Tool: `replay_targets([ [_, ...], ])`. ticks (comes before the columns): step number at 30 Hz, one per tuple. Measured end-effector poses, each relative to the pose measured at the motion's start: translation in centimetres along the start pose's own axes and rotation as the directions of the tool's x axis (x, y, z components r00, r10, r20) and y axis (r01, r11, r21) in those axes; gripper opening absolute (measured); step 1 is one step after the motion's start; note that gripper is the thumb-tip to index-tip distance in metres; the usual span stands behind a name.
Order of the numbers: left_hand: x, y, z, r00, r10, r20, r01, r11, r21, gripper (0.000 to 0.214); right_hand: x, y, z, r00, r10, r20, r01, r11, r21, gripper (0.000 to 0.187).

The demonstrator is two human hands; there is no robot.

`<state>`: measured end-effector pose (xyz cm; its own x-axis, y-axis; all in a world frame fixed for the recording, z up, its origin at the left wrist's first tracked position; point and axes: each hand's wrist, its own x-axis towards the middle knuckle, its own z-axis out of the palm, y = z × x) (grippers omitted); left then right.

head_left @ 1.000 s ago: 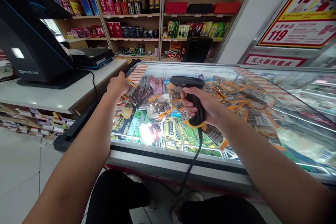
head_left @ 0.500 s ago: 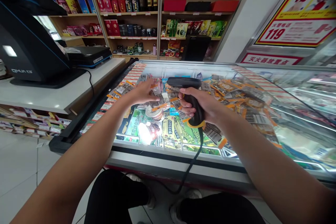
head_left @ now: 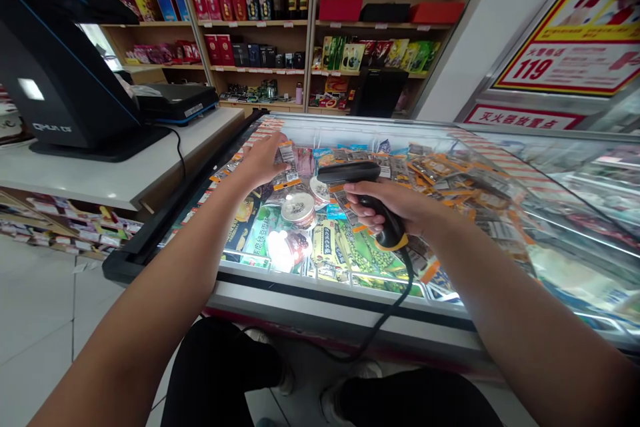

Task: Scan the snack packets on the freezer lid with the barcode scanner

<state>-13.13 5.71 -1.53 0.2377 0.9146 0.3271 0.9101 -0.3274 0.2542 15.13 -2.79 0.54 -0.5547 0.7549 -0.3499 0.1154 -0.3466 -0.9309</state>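
Observation:
My right hand (head_left: 387,203) is wrapped round the grip of a black barcode scanner (head_left: 350,172). The scanner's head points left, level above the freezer case, and its cable runs down from the grip. My left hand (head_left: 265,159) holds a small clear snack packet (head_left: 289,161) with orange ends and a barcode label, left of the scanner; its fingertips are partly hidden. Below the packet are round tubs (head_left: 299,209) and green bags (head_left: 357,247). Many similar orange-edged packets (head_left: 445,180) lie heaped to the right of the scanner.
A glass-topped freezer case (head_left: 350,299) spans the front. On the left, a counter (head_left: 100,180) carries a black checkout terminal (head_left: 75,93) and a scale (head_left: 175,103). Stocked shelves (head_left: 260,25) stand behind, with a red-and-yellow poster (head_left: 570,47) at right.
My left hand has moved left and away with the packet, uncovering the tubs. The scanner's head has dipped slightly and its grip has swung right.

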Motion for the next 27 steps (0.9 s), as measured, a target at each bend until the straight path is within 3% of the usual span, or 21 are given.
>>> replay_targets([
  [4,-0.1,-0.4,-0.7,0.996,-0.093,0.0,0.091,0.979,0.182,0.06,0.1,-0.1,-0.2,0.999,-0.013,-0.044,0.014,1.0,0.01,0.035],
  [7,-0.4,-1.1,-1.3,0.981,-0.182,-0.073,0.195,0.934,0.298,0.066,0.0,-0.4,-0.3,0.993,-0.07,-0.091,0.079,0.992,0.099,0.032],
  [9,-0.6,-0.7,-1.3,0.978,-0.165,-0.128,0.196,0.936,0.291,0.067,-0.1,-0.7,-0.3,0.983,-0.117,-0.141,0.142,0.973,0.183,0.03],
  [11,-1.0,1.0,-0.8,0.985,-0.12,-0.125,0.143,0.97,0.195,0.06,-0.2,-1.0,-0.3,0.967,-0.155,-0.202,0.202,0.95,0.239,0.027],
  [14,-1.8,5.2,1.1,0.999,-0.002,0.038,0.006,0.996,-0.089,0.039,-0.2,-1.2,-0.3,0.95,-0.197,-0.241,0.263,0.922,0.284,0.026],
  [18,-2.8,9.8,4.0,0.986,0.107,0.127,-0.073,0.965,-0.25,0.043,-0.1,-1.1,-0.4,0.951,-0.214,-0.223,0.276,0.913,0.301,0.024],
  [22,-2.8,10.1,5.2,0.989,0.071,0.131,-0.033,0.961,-0.276,0.038,-0.1,-1.1,-0.1,0.958,-0.201,-0.206,0.255,0.925,0.282,0.024],
  [27,-2.3,8.6,4.6,0.975,0.049,0.216,0.055,0.891,-0.45,0.027,0.0,-0.9,-0.1,0.961,-0.199,-0.19,0.245,0.935,0.257,0.023],
])
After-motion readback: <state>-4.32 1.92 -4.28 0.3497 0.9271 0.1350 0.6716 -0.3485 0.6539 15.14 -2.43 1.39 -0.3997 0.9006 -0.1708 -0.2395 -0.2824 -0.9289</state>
